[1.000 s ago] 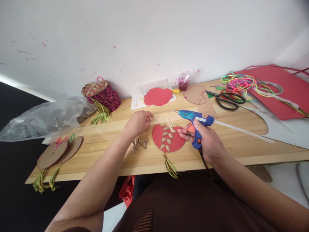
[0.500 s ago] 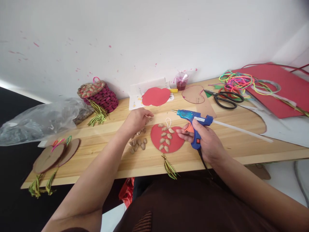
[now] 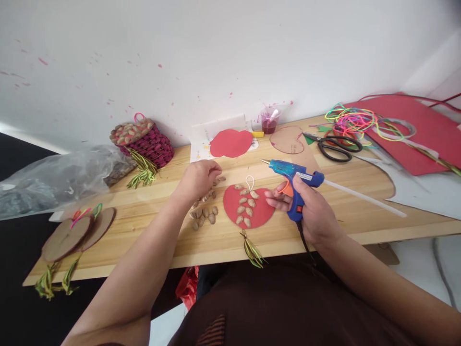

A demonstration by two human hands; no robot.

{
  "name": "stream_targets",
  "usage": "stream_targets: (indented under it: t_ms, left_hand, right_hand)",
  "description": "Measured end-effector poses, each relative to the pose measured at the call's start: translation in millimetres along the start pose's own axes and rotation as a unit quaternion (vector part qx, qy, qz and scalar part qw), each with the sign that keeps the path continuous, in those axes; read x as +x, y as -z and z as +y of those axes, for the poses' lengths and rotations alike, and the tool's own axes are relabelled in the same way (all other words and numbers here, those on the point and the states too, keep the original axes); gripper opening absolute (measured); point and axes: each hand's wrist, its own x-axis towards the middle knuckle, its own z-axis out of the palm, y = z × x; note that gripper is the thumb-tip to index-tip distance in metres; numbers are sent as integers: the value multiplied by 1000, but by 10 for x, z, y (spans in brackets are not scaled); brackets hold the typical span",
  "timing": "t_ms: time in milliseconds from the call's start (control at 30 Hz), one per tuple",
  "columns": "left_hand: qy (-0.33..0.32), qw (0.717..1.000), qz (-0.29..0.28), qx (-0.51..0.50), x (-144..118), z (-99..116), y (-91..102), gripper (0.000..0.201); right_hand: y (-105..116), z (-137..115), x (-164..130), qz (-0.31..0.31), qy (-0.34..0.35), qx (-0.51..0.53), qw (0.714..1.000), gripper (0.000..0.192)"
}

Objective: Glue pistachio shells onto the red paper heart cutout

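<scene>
My right hand grips the glue gun; left hand, I can't tell; beyond, a cup holds red liquid.

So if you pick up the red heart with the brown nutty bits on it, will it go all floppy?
Probably not much: the red heart lies flat and looks like card. Its tassel would likely dangle, being loose, thin strands. The brown bits might slide off if tilted; I can't see whether they're stuck.
</scene>
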Motion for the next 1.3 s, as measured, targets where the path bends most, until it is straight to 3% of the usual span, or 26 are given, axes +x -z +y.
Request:
stream_targets:
  t_ms: [267, 567, 667, 767, 933, 1100, 1300]
  left_hand:
    - [5, 998, -46, -39, 22, 49, -59, 26]
    - [28, 999, -33, 4, 61, 86, -76, 20]
    - [27, 998, -15, -57, 26, 229, -57, 20]
    - [-14, 992, 4, -126, -48, 511, -49, 21]
    - [-80, 991, -47, -101, -117, 916, -176, 32]
    - [-114, 990, -69, -50, -104, 948, -304, 39]
    - [-124, 988, -75, -45, -104, 966, -302, 36]
  right_hand:
    - [72, -13, -30, 4, -1, 22, 1000, 36]
    - [226, -105, -128, 27, -1, 17, 999, 36]
    - [234, -97, -122, 18, 5, 20, 1000, 37]
    - [245, -91, -116, 8, 5, 27, 1000, 38]
    - [274, -86, -111, -10, 7, 48, 999, 37]
    - [293, -74, -119, -17, 9, 66, 998, 37]
    - [288, -81, -132, -22, 2, 69, 997, 37]
